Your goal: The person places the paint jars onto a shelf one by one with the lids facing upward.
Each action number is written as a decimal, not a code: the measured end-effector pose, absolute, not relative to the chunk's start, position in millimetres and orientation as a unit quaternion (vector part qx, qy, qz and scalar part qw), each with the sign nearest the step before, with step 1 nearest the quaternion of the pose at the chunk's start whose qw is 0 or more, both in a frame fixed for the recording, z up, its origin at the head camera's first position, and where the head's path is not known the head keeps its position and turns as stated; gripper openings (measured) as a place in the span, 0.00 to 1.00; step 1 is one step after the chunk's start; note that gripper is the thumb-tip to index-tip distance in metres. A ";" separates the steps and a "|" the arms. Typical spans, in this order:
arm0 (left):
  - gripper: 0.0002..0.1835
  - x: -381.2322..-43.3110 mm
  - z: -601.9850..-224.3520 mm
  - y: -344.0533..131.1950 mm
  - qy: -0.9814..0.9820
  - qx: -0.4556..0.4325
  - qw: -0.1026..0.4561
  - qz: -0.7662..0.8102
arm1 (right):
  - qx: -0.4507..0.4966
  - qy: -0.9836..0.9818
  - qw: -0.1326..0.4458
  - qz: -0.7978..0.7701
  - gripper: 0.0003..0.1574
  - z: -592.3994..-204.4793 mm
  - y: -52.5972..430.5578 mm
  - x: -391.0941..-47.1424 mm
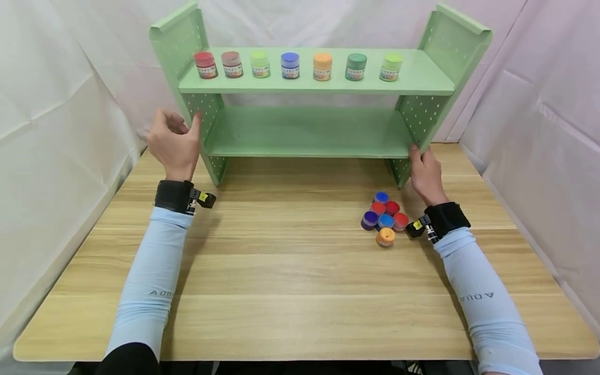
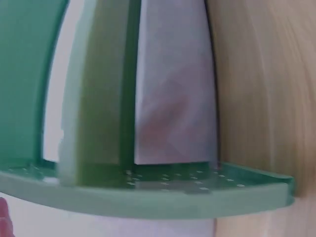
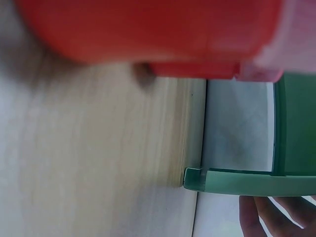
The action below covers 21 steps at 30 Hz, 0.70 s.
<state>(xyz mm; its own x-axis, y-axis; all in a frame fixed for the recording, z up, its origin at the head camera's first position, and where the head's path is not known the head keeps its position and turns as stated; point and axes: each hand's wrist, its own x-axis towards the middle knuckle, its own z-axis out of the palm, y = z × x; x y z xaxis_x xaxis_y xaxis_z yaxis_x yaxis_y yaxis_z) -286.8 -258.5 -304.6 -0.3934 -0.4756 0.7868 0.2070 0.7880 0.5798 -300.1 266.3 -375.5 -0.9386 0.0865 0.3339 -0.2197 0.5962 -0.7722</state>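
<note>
A light green two-tier shelf [image 1: 309, 133] with dotted side panels stands at the back of the table. My left hand [image 1: 175, 143] is beside its left panel, thumb near the front edge and fingers loosely bent. In the left wrist view a fingertip [image 2: 5, 219] shows just apart from that panel. My right hand [image 1: 426, 174] grips the lower part of the right panel, thumb at the inner side; its fingers [image 3: 276, 215] lie against the outside in the right wrist view. Several small paint jars [image 1: 290, 66] with coloured lids line the upper tier.
Several more jars [image 1: 385, 221] with red, blue, purple and orange lids cluster on the wooden table [image 1: 281, 297], left of my right wrist. Close red lids [image 3: 153, 29] fill the top of the right wrist view. White cloth [image 1: 61, 130] hangs around the table.
</note>
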 end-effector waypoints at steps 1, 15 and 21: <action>0.23 -288.7 -307.2 -260.3 -0.778 0.091 0.539 -0.310 | 0.037 -0.877 0.170 0.448 0.40 -376.1 266.2 -300.0; 0.18 -305.2 -338.0 -258.4 -0.848 0.074 0.408 -0.331 | 0.047 -0.884 0.140 0.444 0.43 -373.3 267.9 -298.7; 0.18 -307.5 -342.7 -253.4 -0.838 0.082 0.417 -0.342 | 0.062 -0.880 0.061 0.466 0.49 -359.1 276.2 -298.1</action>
<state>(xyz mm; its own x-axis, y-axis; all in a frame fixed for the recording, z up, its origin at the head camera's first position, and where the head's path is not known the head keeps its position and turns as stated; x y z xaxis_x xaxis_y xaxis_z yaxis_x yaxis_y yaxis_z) -307.5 -253.4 -342.7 -0.6390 -0.4230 0.6425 0.1465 0.7530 0.6415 -298.1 276.2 -359.1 -0.9849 -0.0515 0.1651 -0.1655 0.5576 -0.8134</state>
